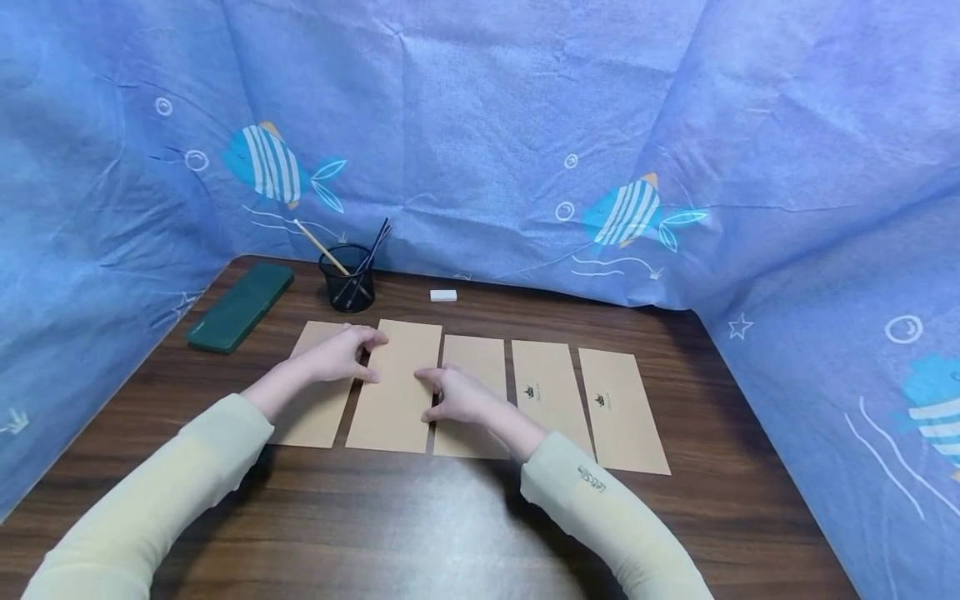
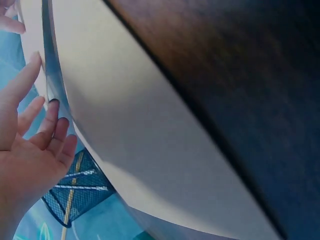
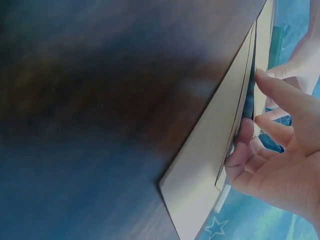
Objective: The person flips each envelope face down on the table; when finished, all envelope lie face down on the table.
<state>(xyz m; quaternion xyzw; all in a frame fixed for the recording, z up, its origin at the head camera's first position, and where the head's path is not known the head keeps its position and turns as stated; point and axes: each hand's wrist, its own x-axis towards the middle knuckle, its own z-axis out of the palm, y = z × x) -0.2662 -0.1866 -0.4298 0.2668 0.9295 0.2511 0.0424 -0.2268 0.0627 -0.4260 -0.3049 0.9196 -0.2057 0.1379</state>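
Several flat tan kraft-paper rectangles lie side by side on the table. My left hand (image 1: 337,354) touches the left edge of the second kraft-paper rectangle from the left (image 1: 393,408), thumb and fingers spread apart. At its right edge rests my right hand (image 1: 467,396), with index finger and thumb tips on the paper. The leftmost rectangle (image 1: 311,421) is partly beneath my left hand and wrist. My right hand and forearm cover part of the third rectangle (image 1: 480,354). Small crown prints show on the fourth (image 1: 551,375) and the rightmost (image 1: 626,417).
Behind the paper stands a black mesh pen cup (image 1: 350,287) with pencils in it. A white eraser (image 1: 443,296) lies to its right, a dark green case (image 1: 242,307) to its left. Blue fish-patterned cloth (image 1: 480,150) surrounds the dark wooden table (image 1: 390,525).
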